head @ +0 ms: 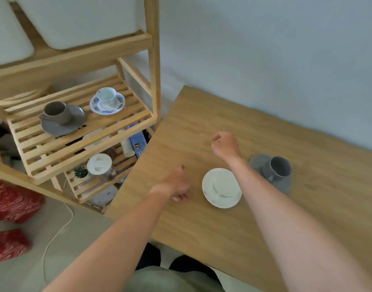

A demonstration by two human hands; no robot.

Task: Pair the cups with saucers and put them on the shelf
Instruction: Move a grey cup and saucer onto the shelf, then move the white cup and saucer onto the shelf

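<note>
On the slatted wooden shelf (pixel 54 144) a grey cup (pixel 56 112) sits on a grey saucer (pixel 75 121), and a white cup (pixel 106 95) sits on a blue-flowered saucer (pixel 120 104). On the wooden table (pixel 223 228) a white cup (pixel 223 186) rests on a white saucer (pixel 210 192), and a grey cup (pixel 278 166) stands on a grey saucer (pixel 256 163) to its right. My left hand (pixel 176 184) hovers just left of the white saucer, fingers curled, holding nothing. My right hand (pixel 225 144) is above the table behind the white pair, curled shut and empty.
A lower shelf holds a white lidded container (pixel 99 164), a small plant (pixel 81 172), paper cups (pixel 127 146) and a blue box (pixel 138 142). White bins (pixel 80 20) sit on the top shelf. Red cushions (pixel 12 199) and a white cable (pixel 54 234) lie on the floor at left.
</note>
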